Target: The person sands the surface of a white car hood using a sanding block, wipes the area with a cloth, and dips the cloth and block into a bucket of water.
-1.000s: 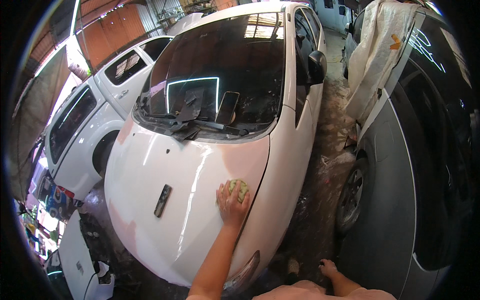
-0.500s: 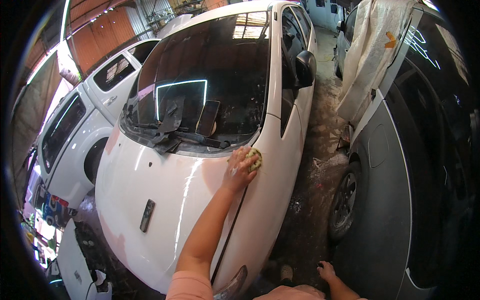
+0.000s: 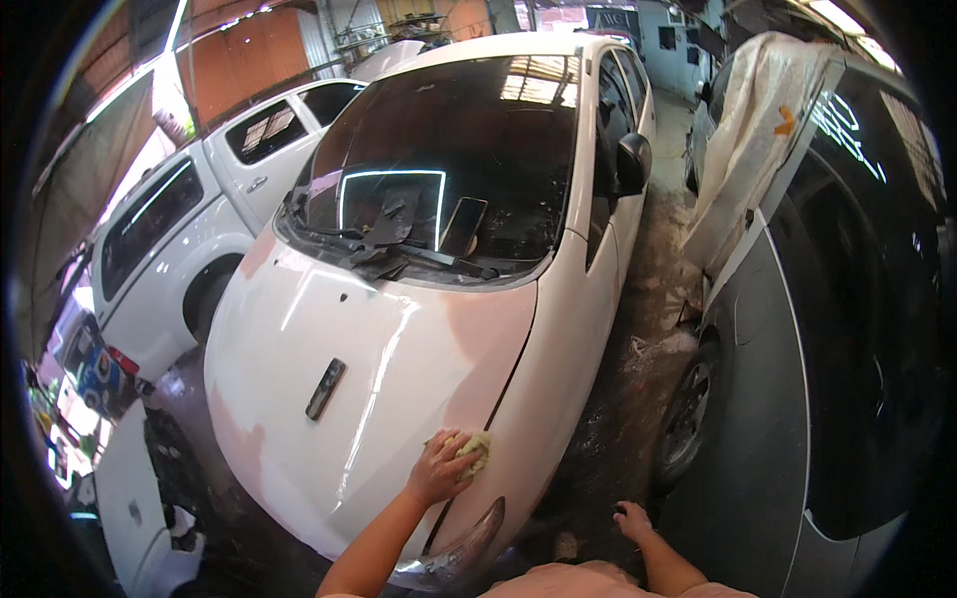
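Note:
A crumpled yellow-green cloth (image 3: 473, 453) is pressed to the white car's hood (image 3: 399, 369), close to the seam with the right-hand fender. My left hand (image 3: 441, 468) is closed over it, with the arm reaching up from the lower edge. Along that side, the hood carries a dull pinkish patch (image 3: 488, 324). Low on the right, my right hand (image 3: 632, 520) hangs beside the car with its fingers curled; a small dark spot shows at the fingertips, too small to name. A dark, narrow block (image 3: 325, 389) lies on the middle of the hood.
A phone (image 3: 463, 227) and black sheet scraps (image 3: 391, 221) rest at the windshield base. A white pickup (image 3: 189, 219) stands left, a loose white panel (image 3: 140, 488) below it. Close on the right is a grey vehicle (image 3: 753, 399), with wet floor (image 3: 638, 339) between.
My left hand has slid the cloth down along the hood edge, from beside the windshield corner toward the headlight. The view has shifted; my right hand stays low beside the car.

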Tool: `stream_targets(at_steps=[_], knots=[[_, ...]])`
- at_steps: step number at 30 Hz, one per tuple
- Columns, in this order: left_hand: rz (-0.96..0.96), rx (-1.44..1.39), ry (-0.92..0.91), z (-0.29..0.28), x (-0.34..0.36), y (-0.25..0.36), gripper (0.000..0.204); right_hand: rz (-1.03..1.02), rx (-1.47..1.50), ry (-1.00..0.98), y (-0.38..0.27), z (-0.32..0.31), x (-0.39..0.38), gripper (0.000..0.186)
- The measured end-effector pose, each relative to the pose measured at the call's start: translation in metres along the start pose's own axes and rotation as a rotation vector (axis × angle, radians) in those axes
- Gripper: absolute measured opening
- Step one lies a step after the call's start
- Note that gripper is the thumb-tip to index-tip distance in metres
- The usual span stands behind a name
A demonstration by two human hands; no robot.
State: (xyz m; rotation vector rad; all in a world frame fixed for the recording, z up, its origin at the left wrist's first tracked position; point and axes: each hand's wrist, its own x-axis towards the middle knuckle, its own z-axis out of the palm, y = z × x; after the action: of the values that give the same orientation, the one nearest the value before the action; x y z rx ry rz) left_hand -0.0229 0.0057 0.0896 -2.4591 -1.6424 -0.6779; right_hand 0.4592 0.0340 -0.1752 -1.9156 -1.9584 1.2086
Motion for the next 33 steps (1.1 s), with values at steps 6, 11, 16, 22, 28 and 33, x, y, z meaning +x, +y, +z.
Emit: stream_targets(at_steps=[6,11,16,22,28,33], knots=[[-0.193,0.021,0.142,-0.019,-0.117,0.01,0.058,-0.111,-0.024,-0.011,-0.037,0.027,-0.044,0.05],[-0.491,0.083,0.395,-0.007,-0.182,0.014,0.058,-0.221,-0.203,-0.035,-0.079,0.056,-0.098,0.048],[-0.556,-0.022,0.519,0.016,-0.193,0.015,0.056,-0.191,-0.407,0.018,-0.074,0.113,-0.111,0.046],[-0.539,-0.044,0.555,0.025,-0.218,-0.002,0.048,-0.087,-0.499,-0.034,-0.075,0.216,-0.1,0.044],[-0.513,-0.063,0.539,0.043,-0.212,-0.011,0.038,0.045,-0.66,-0.147,-0.028,0.299,-0.063,0.048],[-0.498,-0.06,0.536,0.043,-0.214,-0.011,0.033,0.163,-0.769,-0.197,0.015,0.337,-0.062,0.049]])
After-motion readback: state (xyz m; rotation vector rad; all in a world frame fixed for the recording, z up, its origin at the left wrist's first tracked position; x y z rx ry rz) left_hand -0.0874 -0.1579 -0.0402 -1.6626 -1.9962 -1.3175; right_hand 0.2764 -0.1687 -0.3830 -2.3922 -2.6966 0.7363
